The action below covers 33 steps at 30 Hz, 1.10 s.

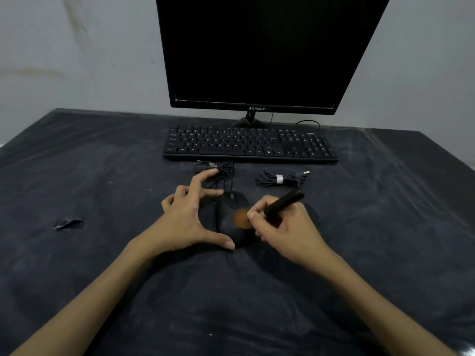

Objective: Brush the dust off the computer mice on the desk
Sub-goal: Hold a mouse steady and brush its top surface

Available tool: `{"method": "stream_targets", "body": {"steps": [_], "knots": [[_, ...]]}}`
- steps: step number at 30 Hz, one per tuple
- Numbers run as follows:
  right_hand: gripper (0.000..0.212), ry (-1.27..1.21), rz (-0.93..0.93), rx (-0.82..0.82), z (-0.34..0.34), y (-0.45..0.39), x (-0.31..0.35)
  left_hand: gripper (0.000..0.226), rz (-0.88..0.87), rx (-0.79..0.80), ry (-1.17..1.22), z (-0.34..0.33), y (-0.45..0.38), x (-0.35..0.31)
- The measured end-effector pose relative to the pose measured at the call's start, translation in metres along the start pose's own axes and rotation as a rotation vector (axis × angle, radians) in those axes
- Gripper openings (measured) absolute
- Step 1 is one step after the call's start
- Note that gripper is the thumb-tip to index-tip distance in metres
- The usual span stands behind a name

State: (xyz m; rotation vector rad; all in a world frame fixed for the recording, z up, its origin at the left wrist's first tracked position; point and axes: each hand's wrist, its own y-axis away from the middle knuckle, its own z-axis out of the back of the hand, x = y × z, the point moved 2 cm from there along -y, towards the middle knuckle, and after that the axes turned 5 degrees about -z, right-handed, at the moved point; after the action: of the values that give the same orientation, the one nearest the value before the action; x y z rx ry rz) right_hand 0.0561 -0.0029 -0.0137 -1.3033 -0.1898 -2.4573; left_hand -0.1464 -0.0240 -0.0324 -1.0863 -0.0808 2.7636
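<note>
A black wired mouse (227,214) lies on the dark cloth in the middle of the desk. My left hand (185,217) braces it from the left, thumb at its near end and index finger near its front. My right hand (282,224) grips a black-handled brush (281,202) like a pen. Its orange-brown bristles (240,218) press on the mouse's right side. The mouse's loose cable (218,169) lies just beyond it. A second mouse seems to sit under my right hand, mostly hidden.
A black keyboard (250,145) and a dark monitor (259,52) stand at the back. A bundled cable with a white tie (281,179) lies right of the mouse cable. The dark cloth (102,253) is wrinkled, with a small tear (69,223) at the left.
</note>
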Motion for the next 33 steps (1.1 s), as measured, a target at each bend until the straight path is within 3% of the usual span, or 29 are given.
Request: {"method": "stream_targets", "body": {"steps": [3, 7, 10, 15, 19, 28, 33], "knots": [[0.016, 0.124, -0.078, 0.138, 0.007, 0.006, 0.000, 0.127, 0.006, -0.001, 0.010, 0.001, 0.000, 0.001], [0.015, -0.009, -0.074, -0.024, 0.015, -0.002, -0.001, 0.127, 0.009, 0.003, 0.015, 0.000, 0.000, 0.001], [0.011, -0.152, -0.043, -0.014, 0.002, -0.003, 0.003, 0.127, 0.010, 0.003, 0.012, 0.001, 0.000, 0.001], [0.009, 0.059, 0.092, -0.118, 0.001, -0.028, -0.001, 0.126, 0.016, 0.002, 0.013, 0.001, 0.000, 0.000], [0.010, 0.039, 0.023, -0.184, 0.010, -0.046, -0.004, 0.126, 0.012, 0.002, 0.013, 0.001, 0.001, -0.001], [0.013, -0.054, -0.109, -0.093, 0.002, -0.021, -0.007, 0.127, 0.016, -0.006, 0.015, 0.001, 0.000, 0.000], [0.015, -0.062, -0.152, 0.050, 0.008, -0.002, -0.008, 0.127, 0.014, 0.005, 0.017, 0.001, -0.001, 0.001]]}}
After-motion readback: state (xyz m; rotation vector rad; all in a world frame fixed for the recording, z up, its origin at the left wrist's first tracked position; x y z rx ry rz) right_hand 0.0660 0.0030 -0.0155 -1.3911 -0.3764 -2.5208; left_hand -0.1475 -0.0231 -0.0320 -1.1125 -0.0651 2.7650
